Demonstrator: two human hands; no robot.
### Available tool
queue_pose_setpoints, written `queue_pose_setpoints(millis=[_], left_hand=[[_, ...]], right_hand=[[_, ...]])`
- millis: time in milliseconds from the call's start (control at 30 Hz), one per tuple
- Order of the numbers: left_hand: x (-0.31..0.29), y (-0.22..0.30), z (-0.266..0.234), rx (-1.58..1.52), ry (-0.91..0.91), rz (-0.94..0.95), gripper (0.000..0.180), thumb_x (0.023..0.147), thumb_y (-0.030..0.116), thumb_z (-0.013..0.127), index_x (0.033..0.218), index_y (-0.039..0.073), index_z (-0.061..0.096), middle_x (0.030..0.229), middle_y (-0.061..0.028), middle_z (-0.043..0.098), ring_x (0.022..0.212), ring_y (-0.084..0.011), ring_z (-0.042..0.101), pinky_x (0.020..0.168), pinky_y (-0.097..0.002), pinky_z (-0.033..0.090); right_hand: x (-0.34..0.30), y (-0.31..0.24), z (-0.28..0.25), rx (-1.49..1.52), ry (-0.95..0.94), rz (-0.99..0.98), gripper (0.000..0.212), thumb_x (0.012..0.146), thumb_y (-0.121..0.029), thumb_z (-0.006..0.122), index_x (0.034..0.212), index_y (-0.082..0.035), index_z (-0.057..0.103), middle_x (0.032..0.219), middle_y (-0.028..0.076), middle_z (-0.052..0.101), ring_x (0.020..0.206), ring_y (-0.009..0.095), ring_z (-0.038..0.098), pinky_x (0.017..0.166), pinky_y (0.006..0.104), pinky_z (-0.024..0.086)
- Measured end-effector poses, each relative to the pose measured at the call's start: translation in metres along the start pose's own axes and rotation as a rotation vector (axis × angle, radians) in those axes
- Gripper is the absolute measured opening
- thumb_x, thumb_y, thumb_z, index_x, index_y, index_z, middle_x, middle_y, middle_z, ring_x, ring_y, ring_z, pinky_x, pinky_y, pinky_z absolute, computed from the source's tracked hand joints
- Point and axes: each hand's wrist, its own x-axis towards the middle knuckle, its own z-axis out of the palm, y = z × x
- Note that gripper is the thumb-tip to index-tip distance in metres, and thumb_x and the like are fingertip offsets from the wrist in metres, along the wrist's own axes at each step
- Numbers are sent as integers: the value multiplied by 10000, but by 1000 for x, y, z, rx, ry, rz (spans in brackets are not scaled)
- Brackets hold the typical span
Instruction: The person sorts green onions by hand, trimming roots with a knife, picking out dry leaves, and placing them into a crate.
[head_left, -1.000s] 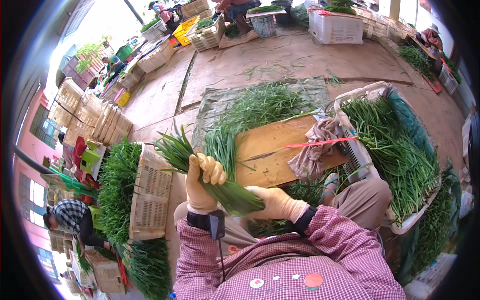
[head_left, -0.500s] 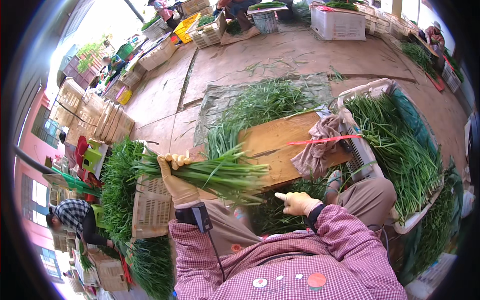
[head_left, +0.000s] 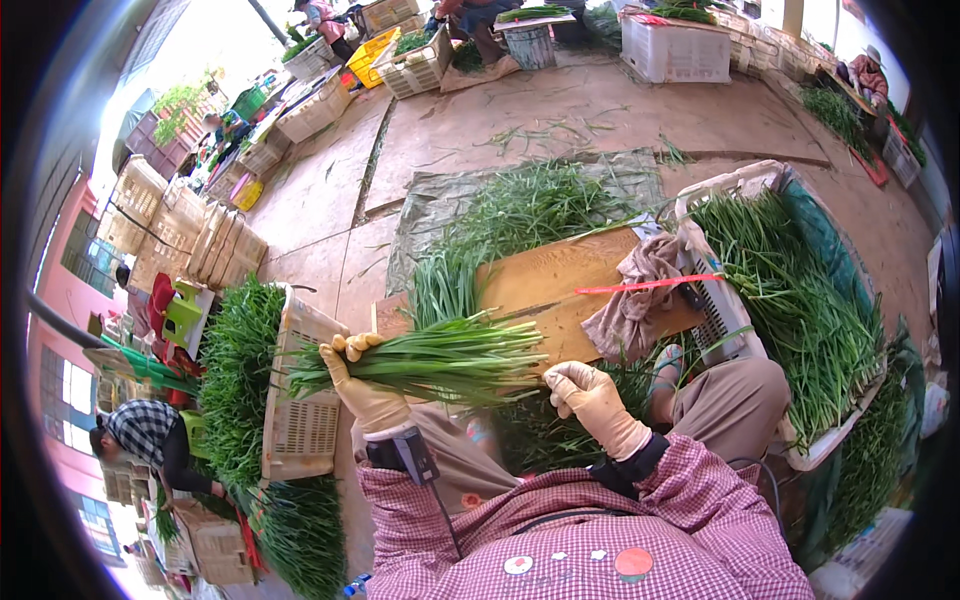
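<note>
My left hand (head_left: 368, 392), in a pale glove, is wrapped round a bunch of garlic chives (head_left: 450, 355). The long green leaves lie nearly level, their cut-looking ends toward the right. Just beyond those ends is my gloved right hand (head_left: 600, 405), thumb and fingers curled together; whatever they may pinch is too small to make out. Below and behind the bunch lies a wooden board (head_left: 550, 285). On its right part rest a crumpled pinkish cloth (head_left: 640, 300) and a red strip (head_left: 650, 284).
A white crate (head_left: 735, 180) heaped with chives stands at my right. Another crate (head_left: 305, 400) stands at my left, with more chives beside it. Loose chives cover a grey sheet (head_left: 425, 200) ahead. Several people work among crates farther off.
My right hand has gone from a pointing finger to curled fingers and shifted slightly toward the bunch's ends. My left hand and the bunch have moved a little to the right.
</note>
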Motion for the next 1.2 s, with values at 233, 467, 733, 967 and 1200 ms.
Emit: queue_pose_setpoints(millis=[233, 467, 733, 967, 1200], left_hand=[[-21, -14, 9, 6, -165, -55, 292, 984, 344, 635, 905, 62, 634, 727, -9, 549, 759, -160, 565, 827, -322, 538], [-31, -25, 6, -31, -38, -107, 284, 987, 334, 634, 905, 62, 625, 725, -11, 546, 766, -163, 568, 828, -333, 537], [-17, -3, -16, -39, -115, -132, 271, 986, 309, 642, 897, 54, 631, 721, -5, 543, 716, -141, 561, 765, -307, 533], [-6, 11, -37, -155, -55, -188, 248, 977, 311, 655, 920, 73, 614, 704, 14, 520, 709, -121, 552, 729, -288, 533], [9, 35, -58, -234, -23, -139, 234, 972, 284, 660, 925, 57, 689, 720, -5, 578, 710, -152, 562, 729, -289, 536]], right_hand=[[9, 10, 12, 127, -173, 336, 351, 983, -292, 634, 1245, -59, 633, 812, -5, 610, 646, 79, 530, 574, 214, 435], [22, 15, 20, 947, -287, 593, 116, 1026, -183, 551, 1096, -91, 555, 741, -13, 523, 566, 78, 423, 515, 222, 361], [10, 9, 8, 785, -449, 484, 167, 1023, -186, 548, 1075, -28, 563, 690, -27, 428, 532, 65, 377, 480, 225, 301], [7, 31, -35, 489, -200, 278, 136, 970, -142, 588, 916, -29, 642, 724, -2, 557, 562, 70, 469, 493, 205, 352], [8, 73, -81, 332, 219, 457, 157, 912, -179, 657, 952, -27, 648, 679, 31, 589, 519, 118, 530, 477, 247, 422]])
